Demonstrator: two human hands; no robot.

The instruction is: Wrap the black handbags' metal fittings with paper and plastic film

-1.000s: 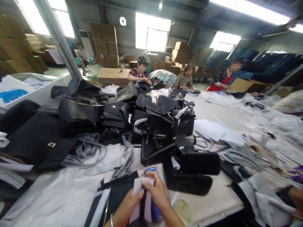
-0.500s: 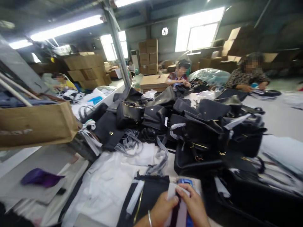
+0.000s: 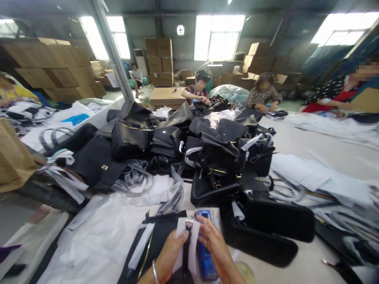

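My left hand [image 3: 170, 252] is closed, its thumb pressing a black buckle strap [image 3: 187, 246] against a white sheet [image 3: 194, 240]. A small metal buckle [image 3: 188, 225] shows at the strap's top end. To the right, my right hand [image 3: 214, 242] has its fingers stretched out beside the sheet's edge; whether the fingertips touch it I cannot tell. Partly under that hand is a blue plastic object [image 3: 207, 258] of unclear kind. Left of and behind my left hand lies a black bag [image 3: 166, 225] with a gold zipper and a white-wrapped strip [image 3: 141, 244].
A heap of black handbags [image 3: 216, 154] covers the table's middle. White wrapping sheets [image 3: 97, 228] spread at the left, with plastic-wrapped handles [image 3: 133, 179] behind. Long black pieces [image 3: 263, 236] lie at the right. Several people sit across the table, before stacked cartons [image 3: 160, 61].
The view has turned right. My right hand's fingers have come off the strap and sheet and straightened. The left hand keeps hold, and the buckle now shows.
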